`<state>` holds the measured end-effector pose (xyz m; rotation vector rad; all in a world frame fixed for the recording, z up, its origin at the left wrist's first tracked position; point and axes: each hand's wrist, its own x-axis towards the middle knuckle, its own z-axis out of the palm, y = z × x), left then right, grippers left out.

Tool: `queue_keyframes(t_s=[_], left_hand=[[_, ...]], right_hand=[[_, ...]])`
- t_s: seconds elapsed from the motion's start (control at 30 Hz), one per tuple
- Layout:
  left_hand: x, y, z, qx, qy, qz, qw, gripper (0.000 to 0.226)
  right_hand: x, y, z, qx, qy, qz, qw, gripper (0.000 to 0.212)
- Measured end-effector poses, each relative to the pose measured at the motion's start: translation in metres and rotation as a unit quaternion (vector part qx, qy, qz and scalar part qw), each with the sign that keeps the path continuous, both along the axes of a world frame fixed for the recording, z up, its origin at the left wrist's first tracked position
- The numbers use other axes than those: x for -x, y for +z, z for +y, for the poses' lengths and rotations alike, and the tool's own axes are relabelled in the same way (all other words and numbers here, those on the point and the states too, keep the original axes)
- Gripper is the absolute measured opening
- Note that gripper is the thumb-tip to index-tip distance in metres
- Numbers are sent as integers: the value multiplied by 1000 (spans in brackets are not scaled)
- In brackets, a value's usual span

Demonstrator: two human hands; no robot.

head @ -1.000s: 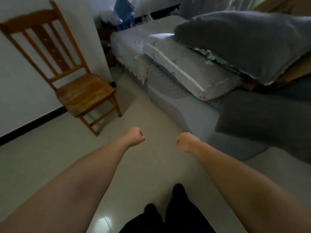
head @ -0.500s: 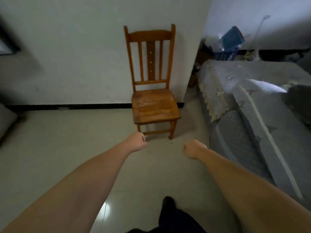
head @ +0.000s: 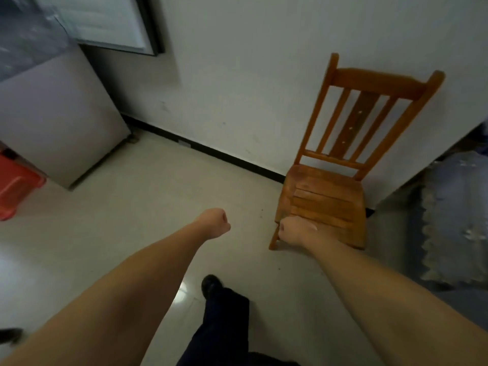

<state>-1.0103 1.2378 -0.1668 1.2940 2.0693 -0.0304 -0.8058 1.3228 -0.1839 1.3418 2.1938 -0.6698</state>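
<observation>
Both my arms stretch forward over a pale tiled floor. My left hand (head: 215, 223) is curled into a fist and holds nothing. My right hand (head: 295, 231) is also a fist with nothing in it, and it overlaps the front edge of a wooden chair (head: 327, 196) in the view; whether it touches the chair I cannot tell. The chair has a slatted back and stands against the white wall at the right.
A grey cabinet (head: 58, 122) stands at the left, with a red plastic stool (head: 13, 188) beside it. A dark-framed window (head: 113, 22) is above. A bed with a grey patterned cover (head: 454, 215) fills the right edge. My dark trouser leg and shoe (head: 211, 286) are below.
The view has swung left: the bed has slid off to the right edge and the chair from centre to right. Cabinet and red stool have come into view. Both fists stay clenched.
</observation>
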Motion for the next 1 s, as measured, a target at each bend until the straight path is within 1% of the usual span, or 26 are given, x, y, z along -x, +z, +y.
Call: queue_keyframes(t_s=[0.17,0.27,0.37,0.43,0.53,0.63,0.73,0.83,1.0], left_hand=[[92,11,58,-10,26,-7,1000,32],[158,26,89,-36,53,4,998,33],[217,31,101,-38,91,10,995,33],[242,30,104,-37,113,5,993,32],[279,23,109,-36,142,-7,989,31],[324,17,119,-36,183,-11,982,27],[379,14,135,-32,225,-17,974,26],[440,16,163,-43,273,-13,961,26],[531,38,215,-79,342,-14,936,16]], right_hand=[[85,6,68,-2,7,-13,1000,36],[148,17,108,-15,18,9,1000,36],[216,21,131,-22,57,19,998,28],[253,18,143,-18,66,16,998,34],[309,13,163,3,76,22,997,31],[366,11,186,13,119,14,993,32],[428,9,216,10,160,16,987,26],[499,12,255,-16,212,29,977,38],[621,39,322,-17,276,49,960,37]])
